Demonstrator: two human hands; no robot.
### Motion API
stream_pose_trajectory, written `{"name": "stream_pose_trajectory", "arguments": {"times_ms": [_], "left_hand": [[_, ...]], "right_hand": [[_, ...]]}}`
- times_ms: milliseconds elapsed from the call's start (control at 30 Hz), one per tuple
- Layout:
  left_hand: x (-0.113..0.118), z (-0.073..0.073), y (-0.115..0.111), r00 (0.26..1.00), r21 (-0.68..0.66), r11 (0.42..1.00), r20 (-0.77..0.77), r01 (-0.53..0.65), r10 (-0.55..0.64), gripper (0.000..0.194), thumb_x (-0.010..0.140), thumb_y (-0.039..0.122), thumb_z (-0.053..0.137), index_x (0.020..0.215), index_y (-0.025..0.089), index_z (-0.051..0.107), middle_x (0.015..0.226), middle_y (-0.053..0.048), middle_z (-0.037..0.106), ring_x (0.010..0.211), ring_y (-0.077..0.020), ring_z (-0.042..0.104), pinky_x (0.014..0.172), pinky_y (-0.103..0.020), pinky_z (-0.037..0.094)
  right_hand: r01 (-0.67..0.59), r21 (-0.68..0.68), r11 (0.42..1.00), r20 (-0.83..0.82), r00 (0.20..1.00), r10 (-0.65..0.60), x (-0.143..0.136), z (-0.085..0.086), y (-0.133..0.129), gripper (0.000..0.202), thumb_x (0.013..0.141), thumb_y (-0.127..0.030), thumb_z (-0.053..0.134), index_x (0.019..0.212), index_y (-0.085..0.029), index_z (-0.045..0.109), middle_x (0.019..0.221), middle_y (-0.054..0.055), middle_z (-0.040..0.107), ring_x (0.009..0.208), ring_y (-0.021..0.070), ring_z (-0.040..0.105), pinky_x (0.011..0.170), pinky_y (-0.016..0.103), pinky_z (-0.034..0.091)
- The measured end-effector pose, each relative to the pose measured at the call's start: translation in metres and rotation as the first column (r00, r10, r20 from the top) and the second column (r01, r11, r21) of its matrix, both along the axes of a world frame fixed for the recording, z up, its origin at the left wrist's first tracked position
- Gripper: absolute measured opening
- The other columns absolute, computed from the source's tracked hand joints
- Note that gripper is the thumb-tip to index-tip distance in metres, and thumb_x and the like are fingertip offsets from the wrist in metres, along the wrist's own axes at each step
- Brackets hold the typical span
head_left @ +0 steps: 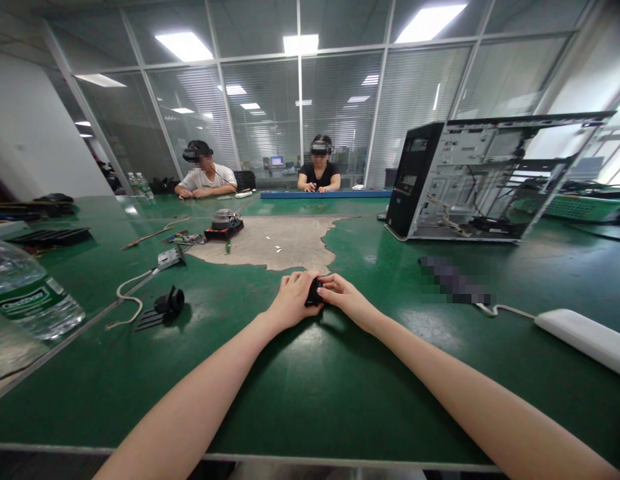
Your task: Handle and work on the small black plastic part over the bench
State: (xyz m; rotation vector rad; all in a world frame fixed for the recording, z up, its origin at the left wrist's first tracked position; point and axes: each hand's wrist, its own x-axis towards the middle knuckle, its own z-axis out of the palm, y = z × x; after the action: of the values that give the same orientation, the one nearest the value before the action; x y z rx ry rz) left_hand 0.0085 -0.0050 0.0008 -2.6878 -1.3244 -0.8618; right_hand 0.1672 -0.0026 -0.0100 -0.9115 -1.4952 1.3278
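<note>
Both hands meet above the green table (270,387), near its middle. My left hand (294,298) is closed round a small black part (314,292), whose kind I cannot make out because the fingers cover most of it. From the other side, my right hand (344,298) grips the same part between thumb and bent fingers. Beyond the hands, the green covering is torn away and a pale patch (290,237) shows. To the left lies a black round piece with long prongs (167,303), apart from both hands.
An opened computer case (420,180) stands at the right, near a white power strip (585,333). A water bottle (30,293) is at the left. Farther back sit a metal bracket with a cable (171,257) and a fan-like part (225,223). Two people sit across the table.
</note>
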Motion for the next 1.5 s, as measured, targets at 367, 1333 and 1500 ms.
{"name": "stream_pose_trajectory", "arguments": {"times_ms": [367,1333,1500], "left_hand": [[-0.001,0.000,-0.001,1.000,0.014,1.000,-0.012,0.006,-0.006,0.056,0.064,0.028,0.061,0.113,0.023,0.034,0.112,-0.004,0.048,0.102,-0.0234,0.040,0.084,-0.036,0.030],[-0.001,0.000,0.000,1.000,0.009,1.000,-0.008,0.003,-0.003,0.055,0.063,0.027,0.061,0.112,0.023,0.035,0.112,-0.004,0.048,0.101,-0.0234,0.041,0.083,-0.036,0.029],[-0.001,0.000,0.000,1.000,0.009,1.000,-0.001,0.012,-0.012,0.057,0.063,0.027,0.061,0.113,0.023,0.034,0.113,-0.003,0.048,0.102,-0.0235,0.040,0.084,-0.036,0.029]], "right_hand": [[0.002,-0.019,1.000,-0.037,0.999,-0.003,-0.002,0.001,-0.002,0.030,0.067,-0.036,0.062,0.090,-0.021,0.048,0.080,0.001,0.057,0.073,0.0133,0.055,0.071,0.030,0.044],[-0.050,-0.013,0.999,-0.022,0.999,0.049,0.002,0.005,-0.002,0.038,0.058,-0.024,0.071,0.087,-0.022,0.047,0.078,-0.002,0.056,0.075,0.0126,0.055,0.070,0.028,0.043],[-0.042,-0.025,0.999,-0.068,0.997,0.040,0.000,0.003,-0.002,0.027,0.068,-0.033,0.062,0.087,-0.022,0.047,0.073,-0.002,0.057,0.069,0.0116,0.055,0.069,0.029,0.043]]}}
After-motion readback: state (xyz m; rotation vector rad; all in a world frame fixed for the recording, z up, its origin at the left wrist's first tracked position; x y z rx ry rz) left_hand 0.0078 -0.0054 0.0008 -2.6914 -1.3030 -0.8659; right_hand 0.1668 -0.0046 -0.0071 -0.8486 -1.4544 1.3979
